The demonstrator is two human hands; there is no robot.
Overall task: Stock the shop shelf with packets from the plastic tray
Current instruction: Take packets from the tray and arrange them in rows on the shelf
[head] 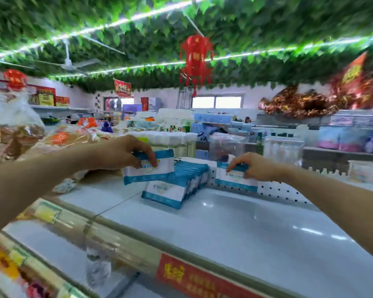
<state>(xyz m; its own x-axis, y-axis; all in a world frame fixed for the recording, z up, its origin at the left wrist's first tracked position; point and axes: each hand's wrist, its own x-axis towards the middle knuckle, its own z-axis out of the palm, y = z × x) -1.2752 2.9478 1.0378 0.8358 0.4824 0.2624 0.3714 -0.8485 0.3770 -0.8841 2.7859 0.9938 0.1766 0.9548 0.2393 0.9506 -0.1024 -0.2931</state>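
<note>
A row of several white and blue packets (181, 186) stands on the white top shelf (235, 222), leaning back toward the perforated rear panel. My left hand (127, 153) grips one such packet (149, 168) by its top edge, held just above the front of the row. My right hand (252, 166) grips another packet (235, 179) to the right of the row, against the perforated panel. The plastic tray is not in view.
Bagged bread (19, 136) is piled at the left end of the shelf. A red price strip (192, 278) runs along the shelf's front edge, with lower shelves at bottom left. Other stocked shelves (202, 125) stand behind.
</note>
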